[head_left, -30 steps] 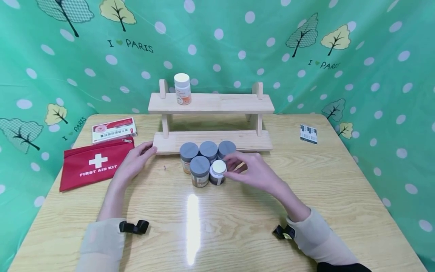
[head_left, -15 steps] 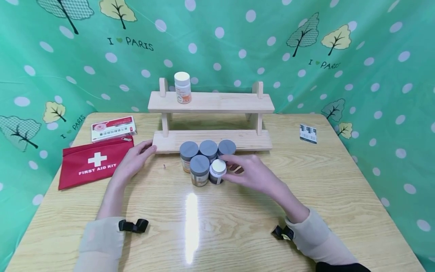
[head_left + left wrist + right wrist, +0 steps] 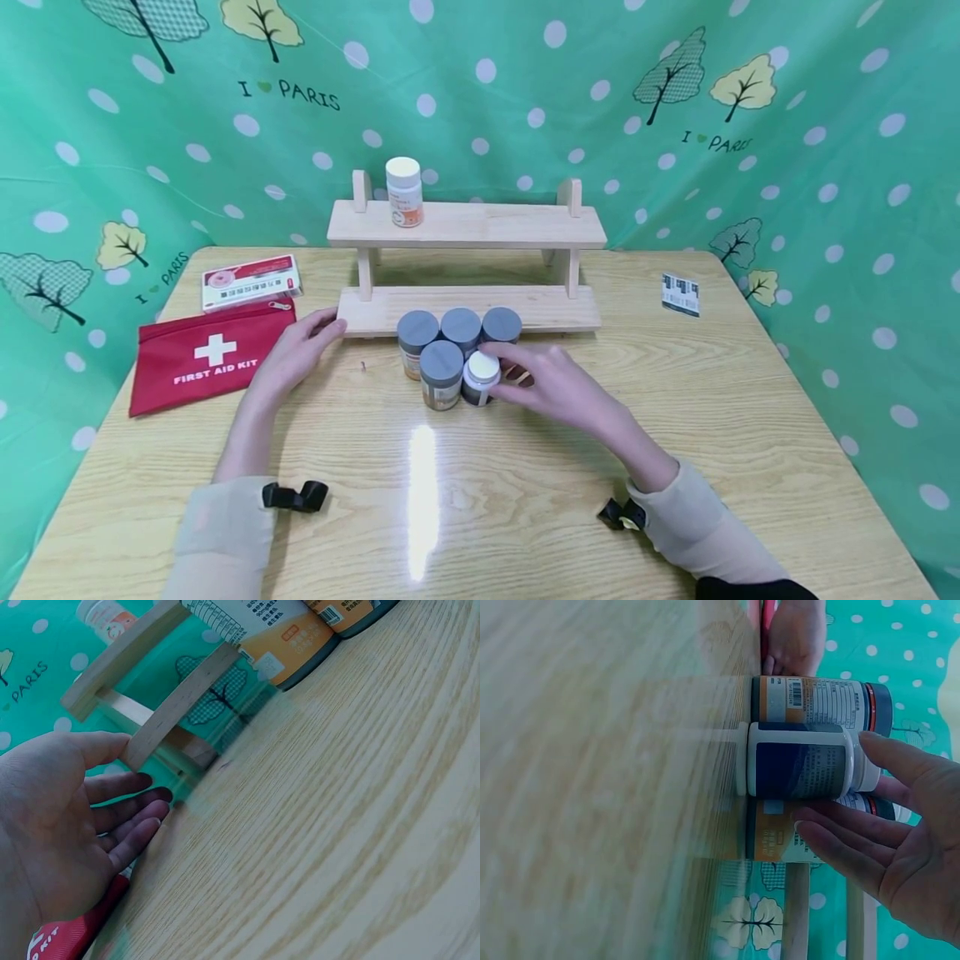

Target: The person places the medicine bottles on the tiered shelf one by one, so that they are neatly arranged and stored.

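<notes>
A white-capped pill bottle (image 3: 481,379) with a dark blue label stands upright on the table, at the front right of a cluster of grey-lidded jars (image 3: 441,375). My right hand (image 3: 558,383) holds it, thumb on the near side by the cap and index finger behind. In the right wrist view the other fingers (image 3: 844,840) lie along the bottle's far side, near a jar. At the left end of the two-tier wooden shelf (image 3: 465,227), my left hand (image 3: 294,354) touches the lower board's corner with its thumb, fingers relaxed and holding nothing.
Another white-capped bottle (image 3: 405,193) stands on the upper tier, at the left. A red first aid pouch (image 3: 213,358) and a red-and-white medicine box (image 3: 251,282) lie left of the shelf. A small blister pack (image 3: 680,295) lies at the right.
My right index finger and thumb have come in around the white-capped bottle's top. The bottle and jars stay in place, and my left hand stays at the shelf's corner.
</notes>
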A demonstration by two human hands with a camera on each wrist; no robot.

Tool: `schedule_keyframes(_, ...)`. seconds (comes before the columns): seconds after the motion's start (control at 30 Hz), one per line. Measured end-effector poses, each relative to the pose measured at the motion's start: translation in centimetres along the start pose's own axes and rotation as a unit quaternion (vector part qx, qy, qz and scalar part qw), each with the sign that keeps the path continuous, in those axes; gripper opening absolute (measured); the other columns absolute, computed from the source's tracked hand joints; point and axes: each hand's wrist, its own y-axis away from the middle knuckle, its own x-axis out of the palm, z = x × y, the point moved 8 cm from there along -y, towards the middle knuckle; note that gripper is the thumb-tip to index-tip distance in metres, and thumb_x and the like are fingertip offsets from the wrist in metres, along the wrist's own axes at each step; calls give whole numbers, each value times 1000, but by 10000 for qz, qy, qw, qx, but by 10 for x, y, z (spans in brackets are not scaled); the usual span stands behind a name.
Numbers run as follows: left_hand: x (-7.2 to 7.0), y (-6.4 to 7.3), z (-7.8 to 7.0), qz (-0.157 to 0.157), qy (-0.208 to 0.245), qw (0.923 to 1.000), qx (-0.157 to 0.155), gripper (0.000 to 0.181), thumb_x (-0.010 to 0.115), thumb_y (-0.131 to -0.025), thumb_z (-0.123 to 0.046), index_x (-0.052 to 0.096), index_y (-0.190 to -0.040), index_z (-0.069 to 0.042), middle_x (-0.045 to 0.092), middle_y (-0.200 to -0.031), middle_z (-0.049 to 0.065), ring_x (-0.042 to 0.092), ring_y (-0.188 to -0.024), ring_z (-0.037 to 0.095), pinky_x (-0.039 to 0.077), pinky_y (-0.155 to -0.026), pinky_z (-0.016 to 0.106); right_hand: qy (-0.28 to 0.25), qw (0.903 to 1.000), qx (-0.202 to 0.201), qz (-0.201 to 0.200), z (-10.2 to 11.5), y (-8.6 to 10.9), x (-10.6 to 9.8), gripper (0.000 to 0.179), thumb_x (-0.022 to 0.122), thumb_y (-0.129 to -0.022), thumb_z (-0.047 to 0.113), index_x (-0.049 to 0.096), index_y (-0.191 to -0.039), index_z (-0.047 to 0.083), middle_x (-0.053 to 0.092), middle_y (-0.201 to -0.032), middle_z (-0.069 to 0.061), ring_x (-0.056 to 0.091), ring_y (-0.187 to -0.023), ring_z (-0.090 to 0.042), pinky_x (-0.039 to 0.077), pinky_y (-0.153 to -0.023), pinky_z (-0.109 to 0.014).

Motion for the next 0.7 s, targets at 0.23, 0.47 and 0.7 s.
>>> schedule_keyframes(0.23,0,0,-1,1,15,10000,-8,81,44,-103,-62,24,-165,-13,27,-169,21,25,-155,44,25,-124,67,-70,10000,19,-66,0,1,-2,46,76,-95,25,65,-138,15,76,-122,-8,77,-101,-20,64,-83,-36)
schedule_keyframes(0.47,0,0,0,9,39,10000,-14,81,43,-103,-62,24,-165,-14,27,-169,20,25,-155,43,25,-124,66,-289,9996,-35,-48,4,1,-2,42,78,-93,25,68,-132,16,76,-121,-2,75,-102,-14,64,-84,-34)
schedule_keyframes(0.7,0,-1,1,22,77,10000,-6,81,44,-104,-62,24,-165,-13,28,-169,21,26,-154,43,26,-124,66,-943,9950,236,233,0,0,6,43,79,-92,22,66,-133,17,72,-127,-2,73,-110,-20,64,-86,-31)
